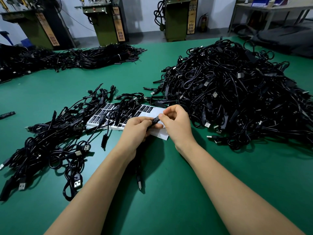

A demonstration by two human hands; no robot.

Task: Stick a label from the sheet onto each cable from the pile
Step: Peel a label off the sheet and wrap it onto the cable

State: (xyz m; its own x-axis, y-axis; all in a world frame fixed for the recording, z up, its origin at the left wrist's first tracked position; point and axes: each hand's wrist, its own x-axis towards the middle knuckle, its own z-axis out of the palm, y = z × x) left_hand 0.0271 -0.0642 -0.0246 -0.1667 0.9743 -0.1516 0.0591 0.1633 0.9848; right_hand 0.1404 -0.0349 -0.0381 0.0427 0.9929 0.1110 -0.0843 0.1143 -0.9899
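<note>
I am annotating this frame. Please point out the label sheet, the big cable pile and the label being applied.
label sheet [153, 109]: head view, bare white far corner.
big cable pile [233, 85]: head view, middle of heap.
label [155, 119]: head view, printed face between the fingers.

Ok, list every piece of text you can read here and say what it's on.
None reads fully.
Label pinched by both hands: white print, too small.
Label sheet: rows of black labels, print too small.
Orange signs on the green machines: characters blurred.

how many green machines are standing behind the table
3. One machine at far left, one left of centre, one right of centre, all beyond the green table. More may lie outside the view.
</note>
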